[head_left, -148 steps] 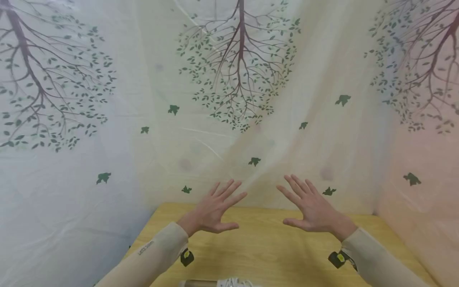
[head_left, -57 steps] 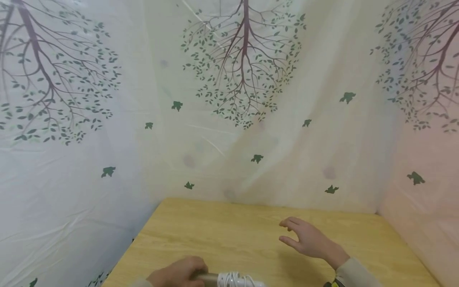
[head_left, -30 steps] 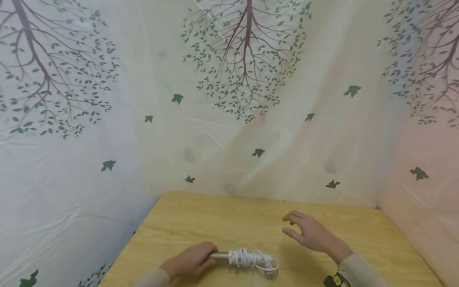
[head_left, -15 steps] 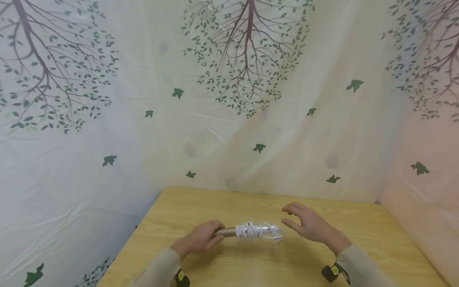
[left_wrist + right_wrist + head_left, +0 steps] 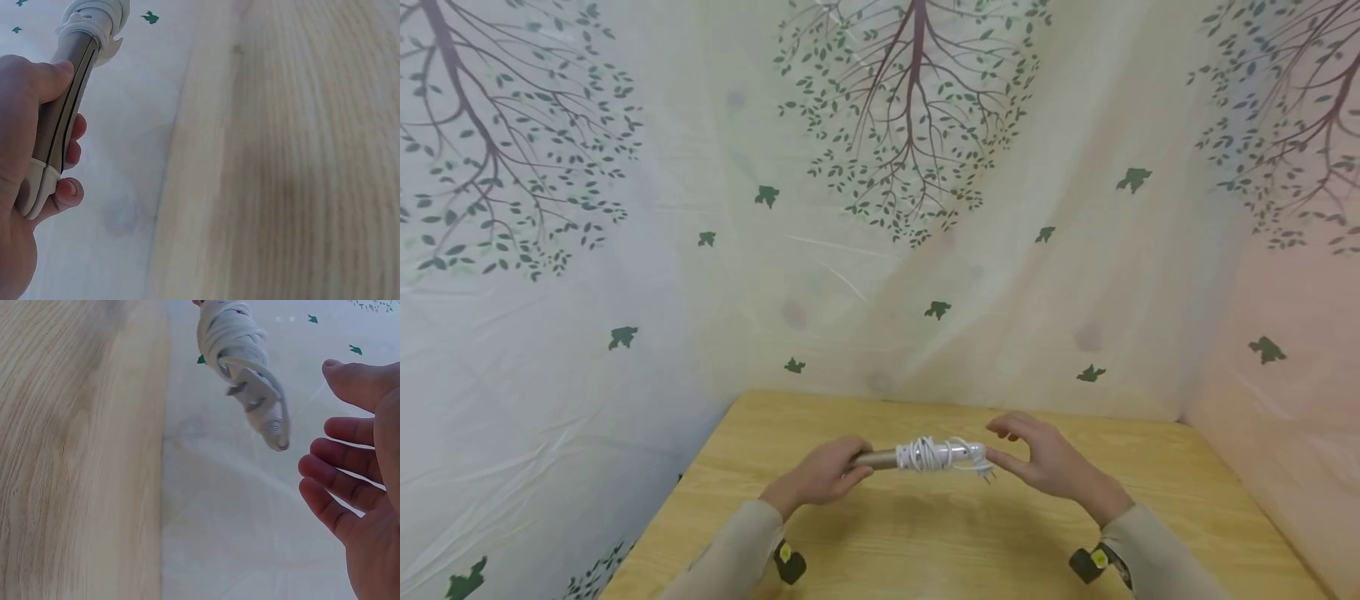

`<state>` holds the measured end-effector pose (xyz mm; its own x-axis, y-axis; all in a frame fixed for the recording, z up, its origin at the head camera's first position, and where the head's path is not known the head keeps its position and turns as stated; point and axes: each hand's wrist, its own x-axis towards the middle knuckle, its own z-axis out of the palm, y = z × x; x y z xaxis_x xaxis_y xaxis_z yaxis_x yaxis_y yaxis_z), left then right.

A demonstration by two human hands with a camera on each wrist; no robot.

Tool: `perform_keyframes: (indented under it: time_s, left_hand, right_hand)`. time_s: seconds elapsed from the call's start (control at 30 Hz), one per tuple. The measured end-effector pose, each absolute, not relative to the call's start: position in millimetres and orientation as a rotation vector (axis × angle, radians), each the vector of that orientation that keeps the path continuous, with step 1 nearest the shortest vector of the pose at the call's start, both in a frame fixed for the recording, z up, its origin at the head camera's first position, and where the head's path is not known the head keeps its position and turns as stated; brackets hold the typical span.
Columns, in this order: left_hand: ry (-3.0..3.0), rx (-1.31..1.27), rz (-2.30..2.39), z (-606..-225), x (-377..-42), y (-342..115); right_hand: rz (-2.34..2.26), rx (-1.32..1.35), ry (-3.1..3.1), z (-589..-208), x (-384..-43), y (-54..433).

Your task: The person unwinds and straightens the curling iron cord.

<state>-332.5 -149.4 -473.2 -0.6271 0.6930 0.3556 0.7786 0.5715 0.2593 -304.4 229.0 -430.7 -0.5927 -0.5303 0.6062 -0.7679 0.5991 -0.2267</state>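
Note:
My left hand holds a hair straightener level above the table by its gold-brown end. In the left wrist view the thumb lies on top of the straightener, with fingers curled beneath; a slit runs along its length to pale tips. White cord is wound round its white handle, which points right. A two-pin plug hangs at the handle's end in the right wrist view. Beside that end is my right hand, its fingers loosely bent. The right wrist view shows this hand apart from the cord.
Below both hands spreads a yellow wood-grain table. Pale sheeting printed with trees and green birds hangs behind it and at both sides. Small dark cameras sit under the left wrist and right wrist.
The left hand went from spread in the air to gripping the straightener at the near edge, then lifted it up and forward. The right hand came down, its fingers bending; the handle end has come close to it.

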Motion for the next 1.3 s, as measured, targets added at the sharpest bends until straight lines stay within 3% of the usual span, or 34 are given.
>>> perform_keyframes:
  time_s: [1.3]
  left_hand:
    - [-2.454,-1.204,-0.674,-419,-354,-139]
  right_hand:
    - [0.642,1.041,-2.082,-407,-307,236]
